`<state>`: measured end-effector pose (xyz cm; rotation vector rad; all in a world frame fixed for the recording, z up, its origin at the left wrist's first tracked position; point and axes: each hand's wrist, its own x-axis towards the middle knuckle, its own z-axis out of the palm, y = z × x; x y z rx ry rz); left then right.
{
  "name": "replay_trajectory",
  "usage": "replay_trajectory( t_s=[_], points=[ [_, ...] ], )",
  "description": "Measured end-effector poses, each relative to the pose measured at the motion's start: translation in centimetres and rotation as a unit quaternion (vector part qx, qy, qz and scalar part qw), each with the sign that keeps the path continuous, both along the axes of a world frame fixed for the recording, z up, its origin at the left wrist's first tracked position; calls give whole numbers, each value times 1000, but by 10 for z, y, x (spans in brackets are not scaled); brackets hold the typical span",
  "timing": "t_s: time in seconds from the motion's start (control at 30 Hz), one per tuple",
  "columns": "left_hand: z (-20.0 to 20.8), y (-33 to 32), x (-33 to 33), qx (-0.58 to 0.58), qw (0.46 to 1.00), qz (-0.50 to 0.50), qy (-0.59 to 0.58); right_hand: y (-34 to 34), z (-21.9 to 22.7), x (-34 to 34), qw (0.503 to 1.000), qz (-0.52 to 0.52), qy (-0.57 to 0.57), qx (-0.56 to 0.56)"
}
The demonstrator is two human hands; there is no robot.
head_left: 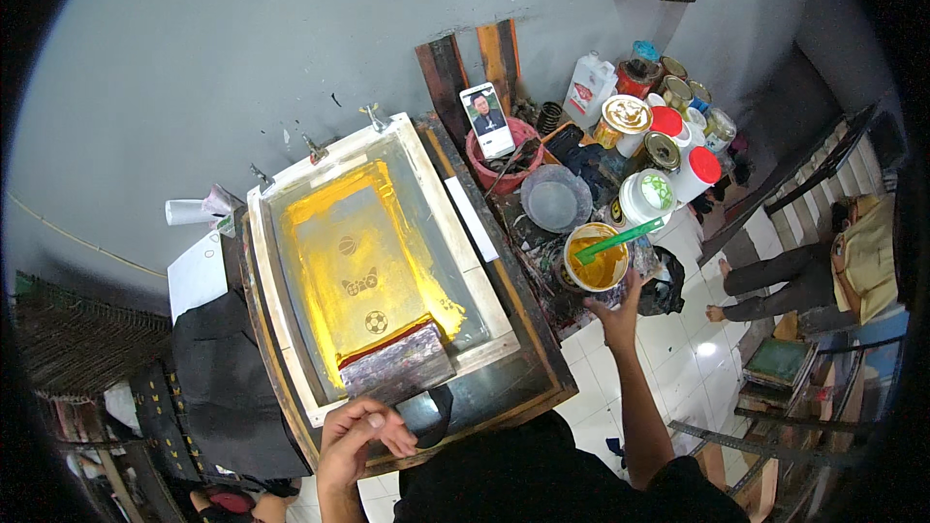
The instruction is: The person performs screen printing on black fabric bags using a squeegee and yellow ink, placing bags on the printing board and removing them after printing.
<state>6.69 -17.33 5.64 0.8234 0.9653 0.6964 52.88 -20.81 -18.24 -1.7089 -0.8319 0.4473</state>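
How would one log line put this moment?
Left hand: near squeegee | Right hand: cupped at paint tub | Green spatula: in paint tub | Squeegee: on printing screen

Soft indoor light leaves a glare spot on the floor [668,368]; edges curve, fading to black.

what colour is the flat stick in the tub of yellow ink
The flat stick is bright green, best seen in the head view.

Right of the screen frame [489,308], the paint tub [591,289] hides some fingertips of my right grip [617,306]; yellow paint [607,268] covers the green spatula's [622,238] lower end. Farther right, the dark rim cuts off a person's [862,271] head.
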Motion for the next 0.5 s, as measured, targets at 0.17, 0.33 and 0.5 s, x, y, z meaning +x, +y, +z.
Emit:
replay_trajectory(
  t_s=[0.17, 0.33, 0.5],
  points=[
    [12, 16, 33, 2, 996, -61, 68, 45, 22, -30, 994, 5, 68, 84],
    [5, 21, 55, 8, 991, -103, 80, 45, 24, -26, 996, -47, 37, 62],
    [3, 22, 80, 61, 986, -118, 102, 25, 67, -26, 998, -26, 24, 49]
  ],
)
